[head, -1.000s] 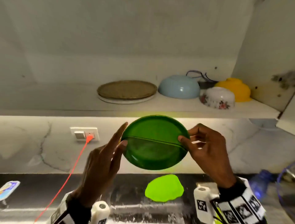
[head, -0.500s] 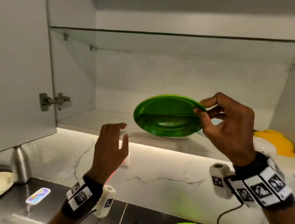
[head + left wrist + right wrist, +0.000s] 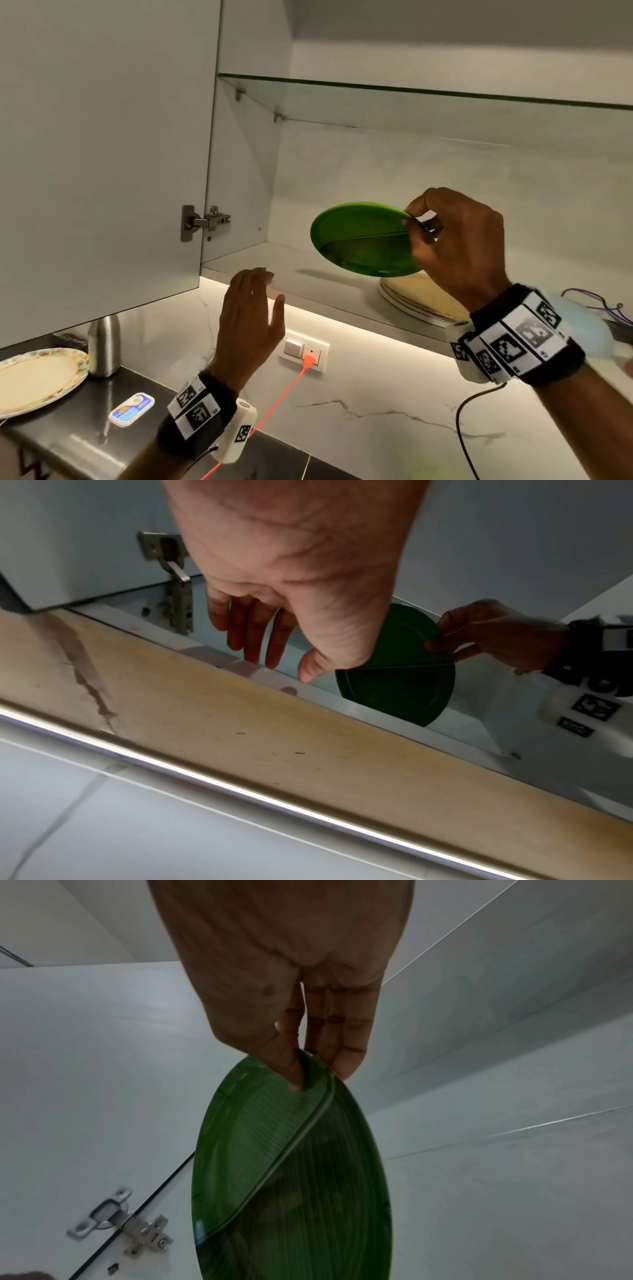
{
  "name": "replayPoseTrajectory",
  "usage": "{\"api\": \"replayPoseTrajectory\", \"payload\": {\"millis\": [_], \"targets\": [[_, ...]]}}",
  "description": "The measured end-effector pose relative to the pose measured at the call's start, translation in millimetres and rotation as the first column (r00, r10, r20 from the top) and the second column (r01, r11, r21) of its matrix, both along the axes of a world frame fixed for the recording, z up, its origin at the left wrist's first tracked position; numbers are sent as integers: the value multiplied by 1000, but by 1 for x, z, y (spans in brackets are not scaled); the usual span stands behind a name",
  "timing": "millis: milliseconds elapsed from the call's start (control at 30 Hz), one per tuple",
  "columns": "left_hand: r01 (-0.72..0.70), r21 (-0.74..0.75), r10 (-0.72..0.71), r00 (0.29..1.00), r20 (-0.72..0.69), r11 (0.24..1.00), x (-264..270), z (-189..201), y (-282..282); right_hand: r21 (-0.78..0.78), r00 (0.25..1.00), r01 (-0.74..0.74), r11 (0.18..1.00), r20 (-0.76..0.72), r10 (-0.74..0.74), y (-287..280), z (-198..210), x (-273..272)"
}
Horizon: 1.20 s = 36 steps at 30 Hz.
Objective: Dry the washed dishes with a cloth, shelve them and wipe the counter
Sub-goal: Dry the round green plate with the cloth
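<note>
A green plate (image 3: 359, 240) with a ridge across it hangs tilted inside the open wall cabinet, just above the bottom shelf (image 3: 308, 274). My right hand (image 3: 445, 240) pinches its right rim between thumb and fingers; the right wrist view shows the plate (image 3: 291, 1164) and the thumb on its rim. A stack of plates with a woven mat on top (image 3: 421, 298) lies on the shelf below the green plate. My left hand (image 3: 251, 308) hovers open below the shelf's front edge and holds nothing. From the left wrist the plate (image 3: 404, 680) shows beyond my straight fingers (image 3: 253, 631).
The cabinet door (image 3: 102, 154) stands open on the left, with a glass shelf (image 3: 411, 99) above. On the steel counter are a patterned plate (image 3: 34, 377), a metal bottle (image 3: 104, 346) and a small tin (image 3: 132, 409). An orange cable (image 3: 274, 401) runs from the wall socket (image 3: 305, 351).
My left hand let go of the green plate and dropped away. My right hand alone carried the plate up into the cabinet, over the mat-topped stack. The view swung up and left.
</note>
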<state>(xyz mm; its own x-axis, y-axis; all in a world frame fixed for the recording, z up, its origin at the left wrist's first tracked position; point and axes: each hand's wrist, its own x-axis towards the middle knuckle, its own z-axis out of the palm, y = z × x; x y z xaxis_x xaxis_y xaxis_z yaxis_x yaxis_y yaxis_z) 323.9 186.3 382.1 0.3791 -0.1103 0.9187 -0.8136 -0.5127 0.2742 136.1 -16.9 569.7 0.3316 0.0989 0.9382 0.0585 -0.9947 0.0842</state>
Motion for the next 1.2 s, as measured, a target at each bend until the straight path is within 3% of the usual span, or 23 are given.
{"api": "replayPoseTrajectory", "payload": {"millis": [267,600,900,1067,1200], "targets": [[-51,30,49,996,73,998,34,-13,23,-188,998,22,982,-49,-32,35,-20,32],[-50,-55,50,999,-8,997,32,-19,8,-287,987,137,948,-36,-154,34,-66,38],[-13,-32,12,1000,-10,999,32,-19,12,-329,957,125,936,-209,-201,62,-92,82],[116,-223,-133,989,-65,968,27,-21,23,-346,925,112,931,-307,-226,86,-100,119],[48,-268,-71,994,-79,962,22,-18,37,-326,910,135,936,-332,-247,97,-112,143]]}}
